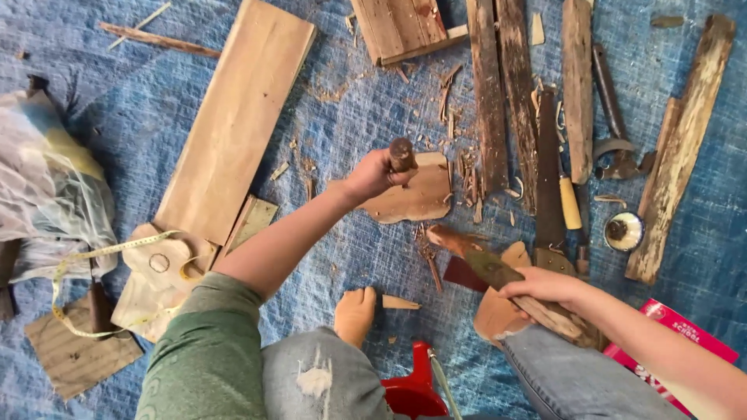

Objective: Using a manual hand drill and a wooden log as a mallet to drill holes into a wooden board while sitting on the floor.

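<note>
Person sits on a blue tarp (117, 109) spread on the floor, legs out, one bare foot (354, 315) near the tarp's near edge.

L hand (373, 175) raised over the tarp's middle, grip clenched round a short wooden handle (401, 153); what's on its far end can't be told. Just beyond it lies a flat curvy wood cutout (416, 198).

R hand (545, 286) toward the near right, grip grasping a worn chopping blade (486, 264) w/ rough wooden haft, blade lying across a small rounded wood piece (498, 311) resting on the right knee.

Around: long plank (237, 117) left of centre, running toward the far edge; yellow tape measure (93, 257) looped over shaped wood bits near the left edge; plastic sheet bundle (47, 187) at far left. Weathered slats (502, 93) and a handsaw (548, 187) right of centre, rusty metal tool (615, 117) beside them, small round tin (624, 231) near a bark-edged slab (681, 148) at the right edge. Red pkg (677, 327) under the R forearm. Chips & shavings scattered mid-tarp.
</note>
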